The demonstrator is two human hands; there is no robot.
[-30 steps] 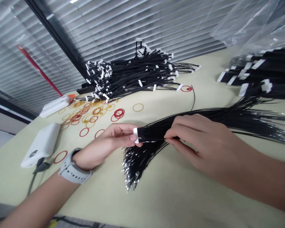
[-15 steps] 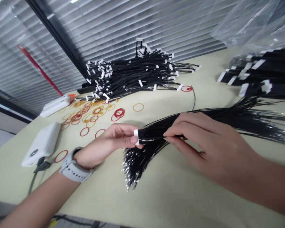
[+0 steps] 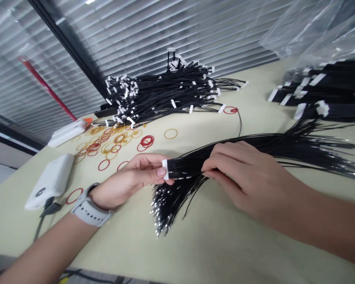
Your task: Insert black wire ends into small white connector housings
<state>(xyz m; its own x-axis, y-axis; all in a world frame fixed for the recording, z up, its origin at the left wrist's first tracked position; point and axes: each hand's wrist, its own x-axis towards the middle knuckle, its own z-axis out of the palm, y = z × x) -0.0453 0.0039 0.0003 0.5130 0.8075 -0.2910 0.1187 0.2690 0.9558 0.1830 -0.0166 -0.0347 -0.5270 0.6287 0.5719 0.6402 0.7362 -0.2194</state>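
A white connector housing (image 3: pixel 165 169) is pinched between the thumb and fingers of my left hand (image 3: pixel 143 171), which has a grey watch band at the wrist. Black wires run from the housing towards the right. My right hand (image 3: pixel 239 173) is closed with thumb and forefinger pinching a black wire (image 3: pixel 200 172) from this group. Beneath both hands lies a large bundle of loose black wires (image 3: pixel 165 205) with shiny metal terminals at the ends. One wire hangs apart from the bundle, below my right fingertips.
Behind stands a pile of finished-looking black cables (image 3: pixel 165 88) with white connectors. Red and yellow rubber bands (image 3: pixel 106 144) lie scattered at left, near a white power bank (image 3: pixel 51 179). More cables (image 3: pixel 328 90) and a clear plastic bag (image 3: pixel 313 35) are at right.
The connector and my left hand have shifted slightly left. My right fingers have moved a little left and closed tighter. A single wire now hangs separate below them.
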